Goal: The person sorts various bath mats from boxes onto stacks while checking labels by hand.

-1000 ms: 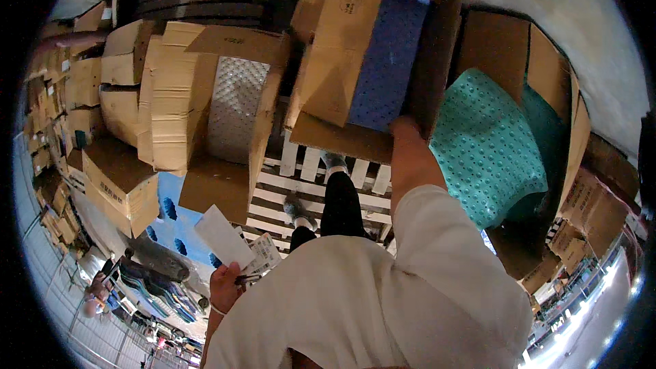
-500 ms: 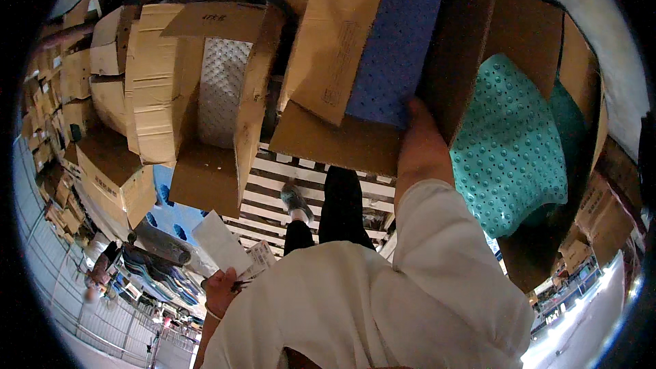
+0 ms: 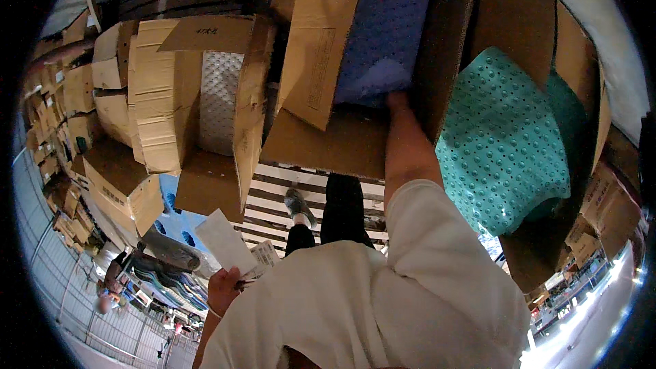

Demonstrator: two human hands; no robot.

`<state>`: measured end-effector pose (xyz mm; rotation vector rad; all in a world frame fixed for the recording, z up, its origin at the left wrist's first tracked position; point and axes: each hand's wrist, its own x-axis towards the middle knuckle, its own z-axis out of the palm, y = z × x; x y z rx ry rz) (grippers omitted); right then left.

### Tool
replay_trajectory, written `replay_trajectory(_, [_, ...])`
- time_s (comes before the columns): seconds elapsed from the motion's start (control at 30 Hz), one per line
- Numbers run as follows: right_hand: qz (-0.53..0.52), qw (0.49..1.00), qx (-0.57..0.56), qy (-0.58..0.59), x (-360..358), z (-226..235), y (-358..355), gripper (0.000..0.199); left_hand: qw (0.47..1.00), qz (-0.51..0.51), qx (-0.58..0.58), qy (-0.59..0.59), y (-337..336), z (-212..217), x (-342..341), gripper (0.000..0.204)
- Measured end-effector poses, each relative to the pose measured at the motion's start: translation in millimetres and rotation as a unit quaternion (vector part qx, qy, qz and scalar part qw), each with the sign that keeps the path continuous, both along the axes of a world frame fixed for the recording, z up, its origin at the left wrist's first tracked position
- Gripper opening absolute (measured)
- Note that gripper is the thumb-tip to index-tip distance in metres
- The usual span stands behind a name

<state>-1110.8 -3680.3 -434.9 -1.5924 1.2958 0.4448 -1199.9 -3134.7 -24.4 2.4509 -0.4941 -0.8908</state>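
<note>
The right hand (image 3: 398, 101) reaches up into the open cardboard box (image 3: 321, 48) at 12 o'clock, its grip buried among the blue dimpled sheets (image 3: 386, 34) stacked inside, so whether the fingers are closed on a sheet or merely pressed against the stack cannot be told. The left hand (image 3: 224, 288), down at 7 o'clock, has its grip clamped on a white slip of paper (image 3: 224, 240) together with a smaller printed slip (image 3: 263, 257) and what looks like a pen, though that is too small to be sure. The blue sheets fill the box from its mouth to the back, just above the lower flap that the right forearm crosses. At 3 o'clock a second box holds a bulging stack of teal dimpled sheets (image 3: 502, 157), just beside the right arm. At 10 o'clock a third box holds white dimpled sheets (image 3: 220, 99). A slatted wooden pallet (image 3: 273, 195) lies under the person's shoe (image 3: 299, 206) near the centre.
</note>
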Motion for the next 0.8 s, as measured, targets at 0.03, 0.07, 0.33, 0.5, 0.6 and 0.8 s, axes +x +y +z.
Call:
replay_trajectory(0.03, [0.013,1.0,-0.021,0.004,-2.2,-6.7,-2.5,0.046,1.0,-0.01,-0.015,-0.008,4.4,-6.0,-2.1,0.032])
replay_trajectory(0.07, [0.025,0.999,-0.031,0.005,-4.2,-14.2,1.4,0.046,0.994,0.084,-0.005,0.069,26.3,-12.4,-20.1,0.031])
replay_trajectory(0.33, [0.066,0.995,-0.069,0.013,-42.8,-18.8,21.2,0.047,0.8,0.481,-0.045,0.356,-22.4,3.8,-3.6,0.032])
replay_trajectory(0.5, [0.06,0.995,-0.082,0.023,-54.1,-33.8,-3.9,0.047,0.891,0.375,0.075,0.244,-50.3,11.3,9.6,0.036])
replay_trajectory(0.6, [0.061,0.994,-0.087,0.014,-50.1,-38.7,-1.9,0.047,0.848,0.422,0.08,0.311,-27.4,6.7,-1.0,0.035])
replay_trajectory(0.8, [0.074,0.993,-0.092,0.011,-38.8,-36.9,6.4,0.048,0.874,0.367,0.084,0.306,-43.5,8.0,4.4,0.031])
